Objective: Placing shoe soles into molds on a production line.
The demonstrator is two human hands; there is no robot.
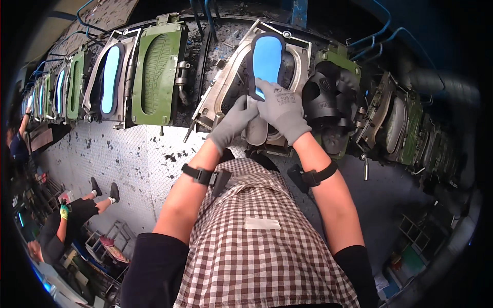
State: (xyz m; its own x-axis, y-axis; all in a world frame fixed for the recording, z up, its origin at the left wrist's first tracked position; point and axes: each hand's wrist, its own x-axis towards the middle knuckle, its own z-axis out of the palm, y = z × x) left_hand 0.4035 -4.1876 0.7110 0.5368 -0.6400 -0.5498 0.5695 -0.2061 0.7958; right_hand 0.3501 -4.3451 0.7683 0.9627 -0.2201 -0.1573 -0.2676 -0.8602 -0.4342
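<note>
Both my hands wear grey gloves and meet at the near end of a bright blue insole (268, 55) with a dark rim. It lies over a metal shoe mould (226, 84) in front of me. My right hand (282, 109) has its fingers curled over the insole's near end, gripping it. My left hand (237, 122) is closed at the dark rim's near left corner, beside a grey foot-shaped last (256, 131). What its fingertips pinch is partly hidden.
Black sandals (328, 95) rest on a green mould half at the right. An open green mould (159, 72) and another blue insole (110, 79) stand left. More moulds line both sides. A person (72, 220) is at lower left; another person (19, 141) works at far left.
</note>
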